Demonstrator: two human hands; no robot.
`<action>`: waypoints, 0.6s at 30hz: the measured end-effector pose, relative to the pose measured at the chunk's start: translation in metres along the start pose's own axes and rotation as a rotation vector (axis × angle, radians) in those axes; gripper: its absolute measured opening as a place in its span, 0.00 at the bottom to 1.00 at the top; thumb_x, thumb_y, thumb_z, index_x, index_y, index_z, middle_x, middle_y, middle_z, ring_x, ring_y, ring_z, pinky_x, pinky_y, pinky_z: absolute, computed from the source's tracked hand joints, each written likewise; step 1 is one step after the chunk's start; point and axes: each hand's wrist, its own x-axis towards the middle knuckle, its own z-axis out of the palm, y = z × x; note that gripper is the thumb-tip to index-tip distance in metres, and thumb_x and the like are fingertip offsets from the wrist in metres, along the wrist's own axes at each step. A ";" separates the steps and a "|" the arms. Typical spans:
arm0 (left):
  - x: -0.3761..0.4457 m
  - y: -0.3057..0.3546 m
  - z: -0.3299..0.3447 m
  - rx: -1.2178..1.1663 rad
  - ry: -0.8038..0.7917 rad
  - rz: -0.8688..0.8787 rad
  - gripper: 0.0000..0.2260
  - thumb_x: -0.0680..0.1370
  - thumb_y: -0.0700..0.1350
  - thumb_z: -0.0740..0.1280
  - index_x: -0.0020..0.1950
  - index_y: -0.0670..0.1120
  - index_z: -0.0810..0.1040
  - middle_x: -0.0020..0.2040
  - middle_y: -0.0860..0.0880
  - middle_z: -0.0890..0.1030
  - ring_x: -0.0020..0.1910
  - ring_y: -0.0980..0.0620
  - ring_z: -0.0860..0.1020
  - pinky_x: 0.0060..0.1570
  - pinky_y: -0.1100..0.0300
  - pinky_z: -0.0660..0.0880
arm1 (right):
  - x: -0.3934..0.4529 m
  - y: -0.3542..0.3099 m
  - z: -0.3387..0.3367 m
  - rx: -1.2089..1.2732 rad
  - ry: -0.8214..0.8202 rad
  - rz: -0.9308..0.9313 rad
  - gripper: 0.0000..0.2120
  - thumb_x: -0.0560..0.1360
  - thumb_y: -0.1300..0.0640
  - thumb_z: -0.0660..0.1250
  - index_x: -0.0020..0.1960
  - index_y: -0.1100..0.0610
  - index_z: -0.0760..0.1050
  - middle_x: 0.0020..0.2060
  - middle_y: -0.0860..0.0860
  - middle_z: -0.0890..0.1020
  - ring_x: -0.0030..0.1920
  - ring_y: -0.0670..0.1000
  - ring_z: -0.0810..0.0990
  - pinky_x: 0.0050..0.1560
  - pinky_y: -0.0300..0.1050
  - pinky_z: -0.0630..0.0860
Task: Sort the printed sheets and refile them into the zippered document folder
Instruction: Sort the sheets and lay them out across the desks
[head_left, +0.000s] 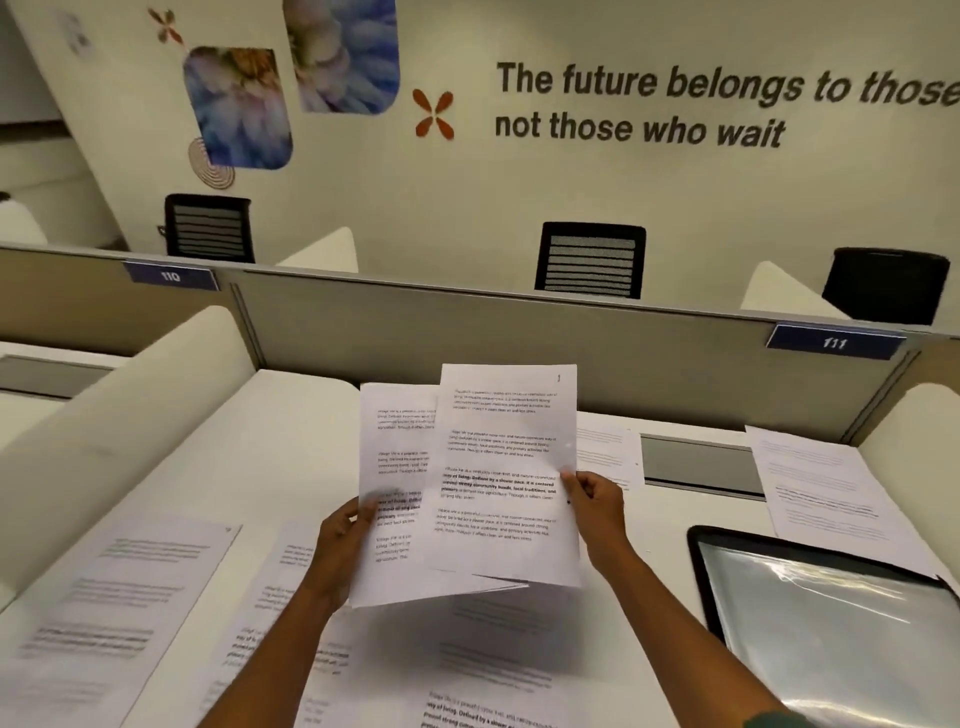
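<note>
I hold printed sheets up above the white desk. My left hand grips the left edge of a sheet that sits behind. My right hand pinches the right edge of the front sheet, which overlaps the other one. More printed sheets lie flat on the desk: one at the left, several under my arms, and one at the right. The zippered document folder, clear plastic with a black edge, lies at the lower right.
A grey partition with labels 110 and 111 closes the desk's far side. White curved dividers stand at left and right. A grey cable flap is set in the desk. Black chairs stand beyond the partition.
</note>
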 end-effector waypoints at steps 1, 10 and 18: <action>0.000 0.000 -0.015 -0.002 0.023 -0.001 0.15 0.81 0.47 0.62 0.62 0.40 0.80 0.57 0.42 0.83 0.56 0.40 0.82 0.51 0.47 0.81 | -0.001 -0.004 0.014 0.010 -0.012 0.004 0.11 0.78 0.53 0.69 0.43 0.61 0.80 0.39 0.55 0.83 0.38 0.51 0.78 0.39 0.44 0.75; -0.005 -0.005 -0.118 -0.023 0.129 -0.043 0.12 0.83 0.45 0.61 0.59 0.44 0.82 0.52 0.44 0.85 0.48 0.49 0.85 0.40 0.61 0.80 | -0.013 -0.023 0.148 0.040 -0.101 0.025 0.08 0.78 0.55 0.69 0.44 0.60 0.81 0.41 0.54 0.84 0.39 0.51 0.80 0.40 0.45 0.77; 0.047 0.010 -0.273 -0.028 0.143 -0.092 0.12 0.82 0.46 0.62 0.59 0.44 0.82 0.52 0.41 0.85 0.49 0.43 0.84 0.44 0.52 0.82 | -0.038 -0.017 0.308 -0.062 -0.077 0.051 0.12 0.78 0.54 0.69 0.44 0.63 0.80 0.41 0.57 0.84 0.40 0.55 0.80 0.47 0.54 0.80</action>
